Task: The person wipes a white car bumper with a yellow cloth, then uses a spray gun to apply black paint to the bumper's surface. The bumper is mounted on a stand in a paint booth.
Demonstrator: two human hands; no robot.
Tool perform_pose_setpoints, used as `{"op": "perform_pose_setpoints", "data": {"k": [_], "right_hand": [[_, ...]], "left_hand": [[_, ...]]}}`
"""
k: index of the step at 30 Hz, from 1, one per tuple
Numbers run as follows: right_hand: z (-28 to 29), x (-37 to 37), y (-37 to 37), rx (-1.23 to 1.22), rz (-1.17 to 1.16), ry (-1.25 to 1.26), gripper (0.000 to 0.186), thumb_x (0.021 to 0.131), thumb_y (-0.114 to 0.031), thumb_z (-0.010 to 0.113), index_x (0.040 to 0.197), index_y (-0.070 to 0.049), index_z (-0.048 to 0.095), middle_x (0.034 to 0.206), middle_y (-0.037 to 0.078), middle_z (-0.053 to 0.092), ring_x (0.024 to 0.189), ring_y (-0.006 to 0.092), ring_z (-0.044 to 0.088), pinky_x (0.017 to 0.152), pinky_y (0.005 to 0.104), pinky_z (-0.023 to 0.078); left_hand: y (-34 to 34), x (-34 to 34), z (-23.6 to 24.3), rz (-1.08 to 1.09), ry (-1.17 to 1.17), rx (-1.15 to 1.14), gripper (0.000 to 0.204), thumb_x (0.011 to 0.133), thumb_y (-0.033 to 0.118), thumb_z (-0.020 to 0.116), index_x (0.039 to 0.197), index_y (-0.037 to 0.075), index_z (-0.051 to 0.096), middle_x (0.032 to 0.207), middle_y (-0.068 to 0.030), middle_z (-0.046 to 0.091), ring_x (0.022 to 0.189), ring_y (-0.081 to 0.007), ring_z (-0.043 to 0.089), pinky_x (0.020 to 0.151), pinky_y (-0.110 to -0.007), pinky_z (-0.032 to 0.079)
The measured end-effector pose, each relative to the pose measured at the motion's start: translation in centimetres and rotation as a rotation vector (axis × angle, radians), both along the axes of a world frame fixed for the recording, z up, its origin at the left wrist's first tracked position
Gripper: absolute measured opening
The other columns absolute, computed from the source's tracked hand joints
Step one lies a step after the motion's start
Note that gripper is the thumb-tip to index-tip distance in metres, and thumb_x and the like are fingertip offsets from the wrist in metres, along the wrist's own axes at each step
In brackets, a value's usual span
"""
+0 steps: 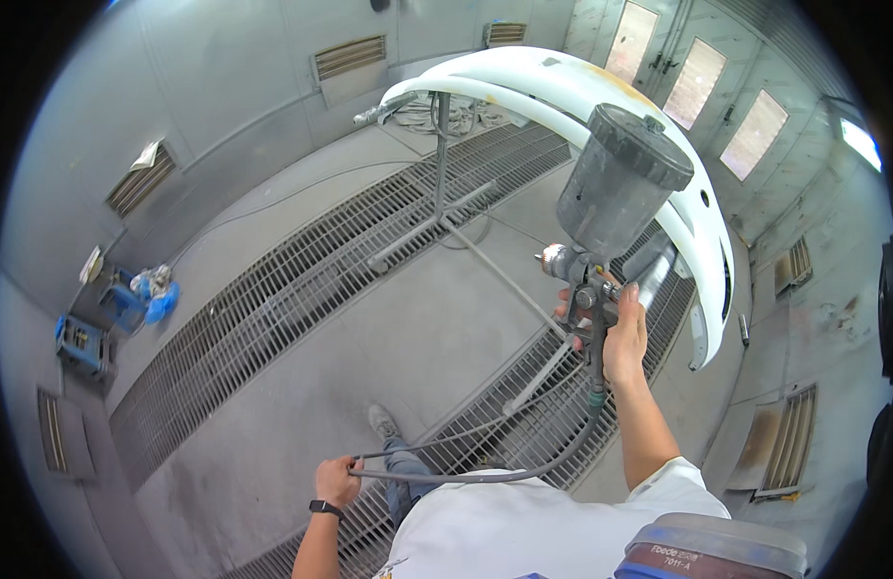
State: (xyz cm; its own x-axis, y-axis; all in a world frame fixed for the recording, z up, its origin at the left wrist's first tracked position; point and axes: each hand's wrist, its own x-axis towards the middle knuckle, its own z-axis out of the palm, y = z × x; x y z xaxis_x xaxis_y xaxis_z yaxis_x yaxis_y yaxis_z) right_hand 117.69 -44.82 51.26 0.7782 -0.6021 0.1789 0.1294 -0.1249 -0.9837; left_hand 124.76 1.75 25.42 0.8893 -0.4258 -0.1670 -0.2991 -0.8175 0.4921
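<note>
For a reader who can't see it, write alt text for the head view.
A person's right hand grips a spray gun topped by a dark cup, while the left hand holds its hose. A curved white bumper rests on a metal stand beyond, with grates in the floor.

Right hand point(628, 338)'s wrapped around a grey spray gun point(589, 294), big cup point(620, 183) up top, nozzle pointing left. Left hand point(338, 480)'s hanging onto a loop of dark hose point(466, 478). Past the gun there's a white bumper point(553, 79) up on a metal stand point(441, 159), plus a blue box point(83, 347) by the floor point(369, 347)'s left edge.
</note>
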Motion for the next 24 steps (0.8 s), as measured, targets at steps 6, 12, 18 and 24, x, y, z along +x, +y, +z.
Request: {"op": "perform_pose_setpoints", "data": {"k": [6,12,18,24], "right_hand": [[0.6,15.4,2.3,-0.097,-0.176,0.031,0.081,0.11,-0.058,0.029,0.143,0.013,0.05,0.108,0.015,0.073,0.093,0.018,0.071,0.052,0.0232,0.052],[0.5,27.2,-0.1,-0.128,-0.297,0.015,0.073,0.111,-0.055,0.033,0.14,0.009,0.055,0.103,0.013,0.075,0.083,0.0113,0.069,0.051,0.0215,0.049],[-1.4,39.6,-5.2,-0.098,-0.362,0.048,0.067,0.111,-0.052,0.036,0.134,0.006,0.061,0.1,0.01,0.074,0.082,0.011,0.07,0.051,0.022,0.049],[3.9,44.3,-8.9,-0.019,-0.292,0.177,0.075,0.109,-0.059,0.038,0.137,0.007,0.058,0.096,0.011,0.073,0.079,0.0139,0.071,0.052,0.0239,0.053]], "left_hand": [[-4.5,24.4,-1.3,-0.206,0.05,-0.095,0.03,0.093,0.033,0.067,0.081,0.006,0.073,0.078,-0.0215,0.07,0.078,-0.0449,0.067,0.07,-0.053,0.054],[-10.7,41.2,-0.3,-0.327,0.149,-0.142,0.027,0.093,0.028,0.069,0.084,0.002,0.072,0.074,-0.0247,0.065,0.073,-0.0456,0.063,0.067,-0.05,0.05],[-16.4,52.9,-1.3,-0.451,0.235,-0.303,0.031,0.098,0.029,0.063,0.087,0.002,0.072,0.073,-0.0255,0.062,0.072,-0.0466,0.061,0.064,-0.049,0.047],[-25.4,58.3,3.1,-0.708,0.551,-0.246,0.034,0.098,0.03,0.064,0.084,-0.001,0.071,0.068,-0.0259,0.059,0.067,-0.0458,0.057,0.061,-0.047,0.046]]}}
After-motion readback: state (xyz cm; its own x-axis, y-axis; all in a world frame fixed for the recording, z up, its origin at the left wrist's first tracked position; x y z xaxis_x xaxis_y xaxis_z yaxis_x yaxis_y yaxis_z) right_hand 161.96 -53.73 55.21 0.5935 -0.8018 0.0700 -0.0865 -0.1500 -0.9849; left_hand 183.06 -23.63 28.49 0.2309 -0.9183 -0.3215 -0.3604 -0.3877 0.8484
